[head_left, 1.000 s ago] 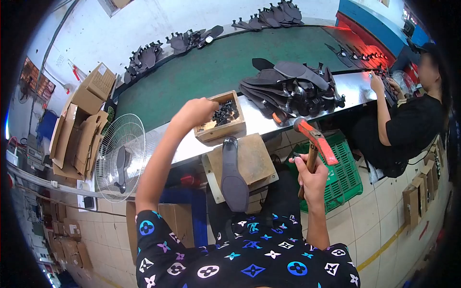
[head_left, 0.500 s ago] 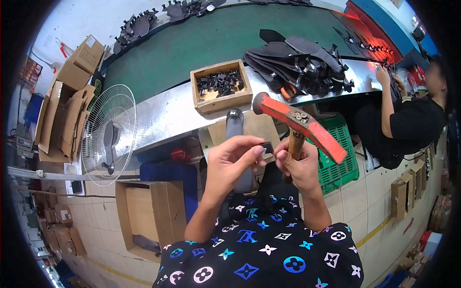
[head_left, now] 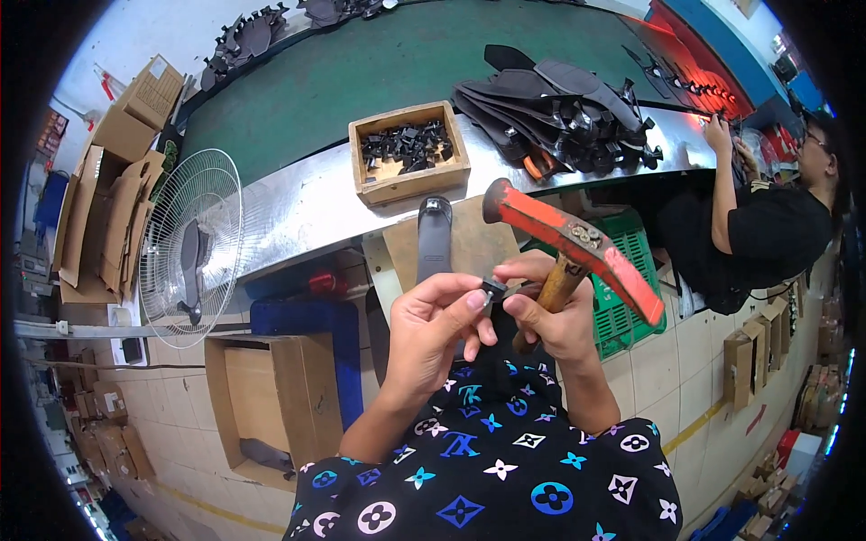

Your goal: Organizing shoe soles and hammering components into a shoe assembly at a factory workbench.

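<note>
My left hand (head_left: 431, 326) pinches a small black part (head_left: 492, 287) between thumb and fingertips, close in front of me. My right hand (head_left: 561, 317) holds a hammer (head_left: 591, 242) with a worn red head by its wooden handle, the head tilted up to the right. The right thumb and forefinger reach to the black part; whether they grip it too is hidden. Just beyond my hands, a long dark grey strap-like piece (head_left: 434, 236) lies on a tan board (head_left: 481, 230). Past the board stands a wooden box (head_left: 409, 188) holding many small black parts.
Dark grey strap-like pieces (head_left: 528, 99) are heaped on the metal bench edge (head_left: 293, 212), beside a green surface (head_left: 298, 126). A wire fan (head_left: 192, 248) and cardboard box (head_left: 316, 392) are left. A green crate (head_left: 622, 320) and another person (head_left: 780, 216) are right.
My right fingers have moved in against the small black part, which is turned differently in my left fingers. The hammer head has shifted slightly right and down. The view has shifted a little.
</note>
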{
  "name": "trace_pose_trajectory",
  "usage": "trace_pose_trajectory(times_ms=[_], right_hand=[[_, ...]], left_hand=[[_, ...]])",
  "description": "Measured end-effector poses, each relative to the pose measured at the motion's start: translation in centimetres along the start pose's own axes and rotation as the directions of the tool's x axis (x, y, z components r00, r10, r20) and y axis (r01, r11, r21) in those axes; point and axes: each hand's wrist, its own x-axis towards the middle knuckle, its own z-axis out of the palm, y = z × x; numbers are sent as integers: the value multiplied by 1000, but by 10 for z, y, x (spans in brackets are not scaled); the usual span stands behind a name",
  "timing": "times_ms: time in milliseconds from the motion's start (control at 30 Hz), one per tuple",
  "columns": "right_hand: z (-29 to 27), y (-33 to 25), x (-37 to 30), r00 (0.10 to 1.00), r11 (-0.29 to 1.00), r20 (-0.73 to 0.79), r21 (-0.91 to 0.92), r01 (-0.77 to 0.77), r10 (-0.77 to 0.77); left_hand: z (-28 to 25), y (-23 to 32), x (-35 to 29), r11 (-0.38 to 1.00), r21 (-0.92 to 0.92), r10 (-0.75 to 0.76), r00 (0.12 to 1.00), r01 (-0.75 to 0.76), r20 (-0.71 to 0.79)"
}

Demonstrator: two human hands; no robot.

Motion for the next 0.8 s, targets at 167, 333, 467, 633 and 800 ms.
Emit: trace_pose_trajectory(times_ms=[167, 333, 467, 633, 800], right_hand=[[5, -3, 5, 998, 999, -46, -7, 53, -54], [-1, -2, 6, 999, 998, -10, -58, 35, -35], [-4, -7, 7, 995, 980, -43, -173, -94, 88], [-12, 3, 9, 990, 978, -15, -154, -138, 137], [-9, -3, 9, 987, 981, -21, -108, -163, 162]], left_hand=[[2, -7, 3, 931, 277, 238, 970, -240, 39], [-3, -5, 10, 609, 668, 428, 886, -428, 178], [-6, -6, 17, 533, 725, 450, 872, -436, 193], [-16, -10, 24, 617, 688, 385, 909, -383, 161], [-18, -12, 25, 723, 595, 337, 931, -350, 137]])
